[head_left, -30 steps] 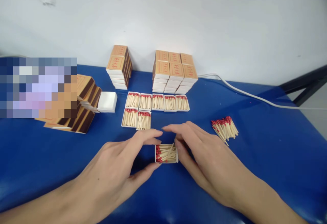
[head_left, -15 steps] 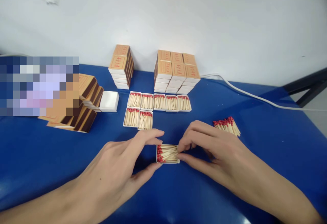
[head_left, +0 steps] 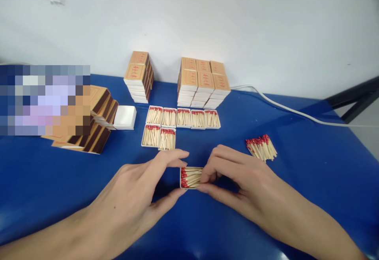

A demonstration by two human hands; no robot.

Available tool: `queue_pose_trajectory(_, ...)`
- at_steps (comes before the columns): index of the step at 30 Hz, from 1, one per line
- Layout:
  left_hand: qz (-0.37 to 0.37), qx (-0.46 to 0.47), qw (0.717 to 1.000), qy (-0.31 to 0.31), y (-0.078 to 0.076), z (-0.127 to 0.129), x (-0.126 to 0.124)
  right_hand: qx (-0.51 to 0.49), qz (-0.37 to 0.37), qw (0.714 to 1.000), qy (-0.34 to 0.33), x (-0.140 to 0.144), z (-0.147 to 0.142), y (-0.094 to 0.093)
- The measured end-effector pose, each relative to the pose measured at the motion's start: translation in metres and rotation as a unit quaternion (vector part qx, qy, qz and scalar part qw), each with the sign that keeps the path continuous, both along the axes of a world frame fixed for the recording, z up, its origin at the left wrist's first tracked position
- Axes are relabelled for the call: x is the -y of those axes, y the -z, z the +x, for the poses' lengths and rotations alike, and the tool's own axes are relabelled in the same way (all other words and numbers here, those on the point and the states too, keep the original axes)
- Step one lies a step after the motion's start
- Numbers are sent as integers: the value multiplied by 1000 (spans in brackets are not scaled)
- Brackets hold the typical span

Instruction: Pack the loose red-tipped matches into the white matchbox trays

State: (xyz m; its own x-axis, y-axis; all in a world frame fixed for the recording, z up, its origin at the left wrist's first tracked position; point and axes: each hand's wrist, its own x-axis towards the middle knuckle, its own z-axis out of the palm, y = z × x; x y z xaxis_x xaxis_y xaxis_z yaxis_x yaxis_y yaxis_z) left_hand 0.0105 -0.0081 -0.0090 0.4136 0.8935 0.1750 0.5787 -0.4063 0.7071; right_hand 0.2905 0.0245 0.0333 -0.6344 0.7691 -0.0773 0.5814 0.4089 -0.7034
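Note:
A small white matchbox tray (head_left: pixel 189 177) full of red-tipped matches lies on the blue table (head_left: pixel 310 181) in front of me. My left hand (head_left: pixel 142 196) holds its left end between forefinger and thumb. My right hand (head_left: pixel 237 181) grips its right end, with the fingertips pressing on the matches. A loose heap of matches (head_left: pixel 261 147) lies to the right of my right hand.
Several filled trays (head_left: pixel 183 118) sit in two rows behind my hands. Two stacks of matchboxes (head_left: pixel 203 83) (head_left: pixel 138 77) stand by the white wall. Brown sleeves (head_left: pixel 99 123) and an upturned white tray (head_left: pixel 125 117) lie at the left. A white cable (head_left: pixel 296 112) runs along the right.
My right hand has curled in and closed on the tray's right end, its fingers now covering part of the matches. The left hand has stayed where it was.

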Motion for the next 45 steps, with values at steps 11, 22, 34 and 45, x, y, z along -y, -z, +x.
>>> queue_pose_trajectory(11, -7, -15, 1000, -1, 0, 0, 0, 14, -78, 997, 13, -8, 15, 3)
queue_pose_trajectory(22, 0, -3, 1000, -2, 0, 1, 0, 17, -52, 997, 45, 0, 5, -1)
queue_pose_trajectory(34, 31, -60, 997, -31, -8, 2, 8, 28, 79, 995, 55, 2, -6, 16)
queue_pose_trajectory(45, 99, -56, 993, -23, -11, 3, 3, 68, 193, 966, 157, 8, -19, 30)
